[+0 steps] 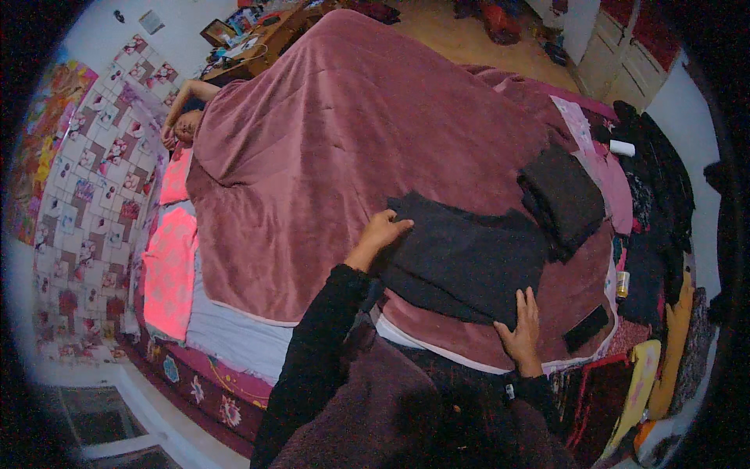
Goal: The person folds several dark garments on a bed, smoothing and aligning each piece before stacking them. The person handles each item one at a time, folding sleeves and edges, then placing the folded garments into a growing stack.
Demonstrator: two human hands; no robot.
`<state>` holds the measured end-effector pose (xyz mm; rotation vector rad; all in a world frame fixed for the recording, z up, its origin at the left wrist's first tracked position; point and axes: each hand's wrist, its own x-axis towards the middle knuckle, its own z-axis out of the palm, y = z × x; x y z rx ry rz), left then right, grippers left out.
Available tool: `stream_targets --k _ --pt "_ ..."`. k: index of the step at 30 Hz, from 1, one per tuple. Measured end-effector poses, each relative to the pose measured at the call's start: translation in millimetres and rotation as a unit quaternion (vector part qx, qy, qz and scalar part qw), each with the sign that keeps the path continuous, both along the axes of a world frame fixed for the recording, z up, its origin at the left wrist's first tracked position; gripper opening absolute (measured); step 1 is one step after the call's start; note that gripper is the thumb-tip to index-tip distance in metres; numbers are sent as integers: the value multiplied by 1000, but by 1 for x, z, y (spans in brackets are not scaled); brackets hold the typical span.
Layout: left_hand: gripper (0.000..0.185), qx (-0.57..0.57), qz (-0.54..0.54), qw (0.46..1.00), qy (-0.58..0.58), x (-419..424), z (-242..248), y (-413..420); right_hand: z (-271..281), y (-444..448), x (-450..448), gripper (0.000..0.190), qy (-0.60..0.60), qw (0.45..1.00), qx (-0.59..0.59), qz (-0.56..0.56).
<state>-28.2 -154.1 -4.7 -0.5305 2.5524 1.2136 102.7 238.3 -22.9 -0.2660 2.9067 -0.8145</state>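
Observation:
A dark grey folded garment (463, 258) lies on a dusty-pink plush blanket (351, 140) before me. My left hand (384, 230) is at the garment's upper left edge, thumb over the cloth. Whether its fingers pinch the fabric cannot be made out. At the lower right corner, my right hand (523, 331) touches the cloth with fingers and thumb apart. Just beyond the garment's right side sits a second dark folded garment (562, 202). A black phone-like slab (586, 328) rests on the blanket, right of my right hand.
A person (187, 126) lies under the raised blanket at the left, head by a bright pink pillow (171, 272). Dark clothes (656, 170) hang along the bed's right end, near a small bottle (622, 285). A cluttered wooden desk (275, 44) stands beyond.

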Motion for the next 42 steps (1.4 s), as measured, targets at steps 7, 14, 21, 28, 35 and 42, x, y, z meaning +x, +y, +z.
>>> stream_targets --k 7,14,21,28,35,42 --pt "47 53 -40 988 142 4 9 22 6 -1 0 92 33 999 -9 18" --pt "30 334 -26 924 186 13 61 67 9 -1 0 88 40 999 -7 17" --pt "34 225 101 964 101 41 12 -2 8 4 -4 87 31 999 -8 19" --pt "31 282 160 943 72 59 -47 -4 7 2 -8 87 4 1000 12 14" --pt "31 128 114 983 66 41 -52 -12 12 2 -7 82 6 1000 3 12" --pt "38 -29 75 988 133 37 -56 -17 -9 34 -27 66 33 983 -142 -111"
